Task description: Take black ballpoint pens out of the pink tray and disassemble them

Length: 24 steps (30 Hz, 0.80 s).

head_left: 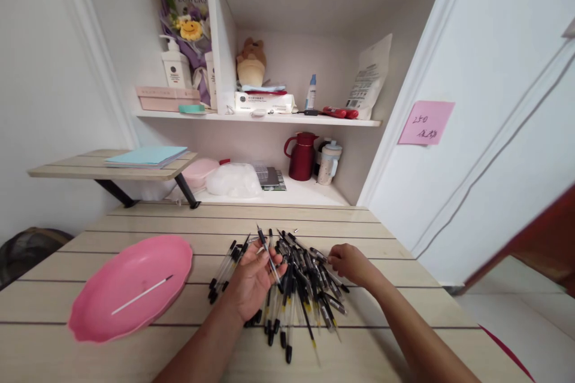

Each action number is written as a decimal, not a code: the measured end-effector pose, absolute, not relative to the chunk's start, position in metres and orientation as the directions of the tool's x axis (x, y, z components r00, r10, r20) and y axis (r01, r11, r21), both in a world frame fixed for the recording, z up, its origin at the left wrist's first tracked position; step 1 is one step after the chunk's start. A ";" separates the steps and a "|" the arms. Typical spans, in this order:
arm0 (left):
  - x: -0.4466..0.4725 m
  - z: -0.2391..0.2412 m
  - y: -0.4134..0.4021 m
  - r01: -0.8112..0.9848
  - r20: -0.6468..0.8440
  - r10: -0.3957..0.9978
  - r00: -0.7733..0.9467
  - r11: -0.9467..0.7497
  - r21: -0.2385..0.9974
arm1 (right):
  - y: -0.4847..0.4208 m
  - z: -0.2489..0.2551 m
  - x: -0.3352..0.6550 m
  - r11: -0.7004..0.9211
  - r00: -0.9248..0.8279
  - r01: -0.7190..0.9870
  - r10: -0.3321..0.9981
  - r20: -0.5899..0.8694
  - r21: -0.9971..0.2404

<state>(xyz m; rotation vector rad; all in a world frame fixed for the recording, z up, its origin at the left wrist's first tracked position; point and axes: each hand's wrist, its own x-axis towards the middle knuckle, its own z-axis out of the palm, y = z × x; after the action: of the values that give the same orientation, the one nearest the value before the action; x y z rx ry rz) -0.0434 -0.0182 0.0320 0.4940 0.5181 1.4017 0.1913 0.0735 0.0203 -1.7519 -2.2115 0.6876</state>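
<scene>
My left hand point(252, 281) is closed round a gel pen point(268, 257) with a see-through barrel; its bare tip points up and away from me. At the right edge of a heap of pens and pen parts point(309, 275), my right hand point(353, 263) has its fingers curled together beside a pen. What they hold, if anything, is hidden. Black caps, see-through barrels and refills with yellow ends lie jumbled in the heap, partly behind my left hand. To the left, a pink oval tray point(96, 293) holds one thin white refill point(141, 294) with a dark tip.
A small raised shelf point(67, 163) with blue paper point(146, 156) stands at the back left. Behind the table, a cabinet holds a red jug point(302, 157), a cup point(329, 163) and a plastic bag point(233, 181). A pink note point(426, 122) sticks to the right wall.
</scene>
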 end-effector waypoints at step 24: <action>-0.053 0.039 -0.019 -0.622 -0.018 0.994 0.107 0.081 0.779 | 0.078 -0.004 0.193 0.244 -0.168 0.818 0.967 0.190 -0.521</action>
<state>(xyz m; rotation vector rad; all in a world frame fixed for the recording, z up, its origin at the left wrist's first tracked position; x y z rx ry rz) -0.0530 -0.0191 0.0390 0.7105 0.6636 1.3500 0.1929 0.0785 -0.0040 -1.6249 -2.0426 0.4120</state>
